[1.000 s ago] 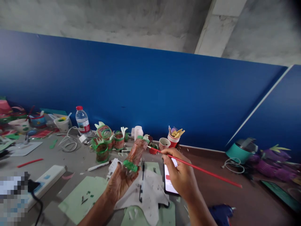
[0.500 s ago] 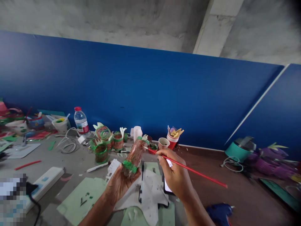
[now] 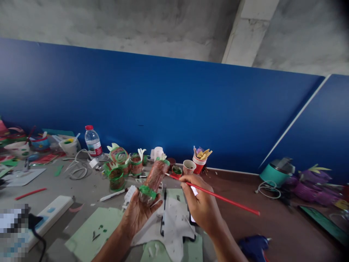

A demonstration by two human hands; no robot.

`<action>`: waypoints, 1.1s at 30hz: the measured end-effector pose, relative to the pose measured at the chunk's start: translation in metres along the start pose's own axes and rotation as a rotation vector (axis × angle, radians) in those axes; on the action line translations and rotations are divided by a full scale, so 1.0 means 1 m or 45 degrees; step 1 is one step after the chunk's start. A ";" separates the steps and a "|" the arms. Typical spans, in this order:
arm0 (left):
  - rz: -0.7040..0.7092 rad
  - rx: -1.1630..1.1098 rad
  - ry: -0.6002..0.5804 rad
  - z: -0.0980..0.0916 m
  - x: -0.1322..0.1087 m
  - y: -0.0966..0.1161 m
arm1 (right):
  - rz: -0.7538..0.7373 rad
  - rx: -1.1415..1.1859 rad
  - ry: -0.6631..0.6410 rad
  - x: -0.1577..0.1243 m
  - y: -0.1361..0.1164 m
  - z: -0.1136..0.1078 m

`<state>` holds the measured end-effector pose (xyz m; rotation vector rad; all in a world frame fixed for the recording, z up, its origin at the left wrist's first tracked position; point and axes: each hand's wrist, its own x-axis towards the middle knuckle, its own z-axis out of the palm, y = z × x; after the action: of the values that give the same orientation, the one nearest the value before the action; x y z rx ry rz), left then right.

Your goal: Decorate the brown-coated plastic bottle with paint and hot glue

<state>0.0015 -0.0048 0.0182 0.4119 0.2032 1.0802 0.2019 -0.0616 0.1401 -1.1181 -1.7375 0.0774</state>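
My left hand (image 3: 139, 214) is closed around the green-banded base of a brown-painted plastic bottle (image 3: 156, 176), which tilts up to the right. Pale leaf-like pieces stick out at its far end. Pinched in my right hand (image 3: 200, 198) is a long red paintbrush (image 3: 226, 198); its pale tip is at or very near the bottle's right side. Beyond the hands stand a small cup of green paint (image 3: 177, 171) and a paper cup (image 3: 189, 166). Below the hands, a white cut-out sheet (image 3: 174, 225) lies on pale green paper (image 3: 195, 249).
Several brown-and-green painted containers (image 3: 117, 178) stand behind on the left, near a water bottle (image 3: 93, 142). A power strip (image 3: 51, 211) lies at the left. On the right are a blue glue gun (image 3: 253, 247), a teal pot (image 3: 275, 173) and a red cup with cutlery (image 3: 200, 163).
The brush tip has shifted slightly down and left along the bottle's side. The bottle has turned or tilted a little in my left hand, and the view has moved slightly.
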 end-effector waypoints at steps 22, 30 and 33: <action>0.013 0.063 0.161 0.011 -0.001 0.001 | -0.014 0.020 -0.011 0.001 -0.003 0.001; 0.019 0.041 0.183 0.010 -0.002 0.000 | 0.028 0.033 0.014 0.000 -0.001 0.001; 0.025 0.023 0.198 0.009 -0.002 0.000 | 0.046 0.052 0.008 0.001 -0.001 0.000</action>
<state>0.0039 -0.0086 0.0264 0.3465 0.3472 1.1308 0.2015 -0.0615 0.1416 -1.1189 -1.7026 0.1312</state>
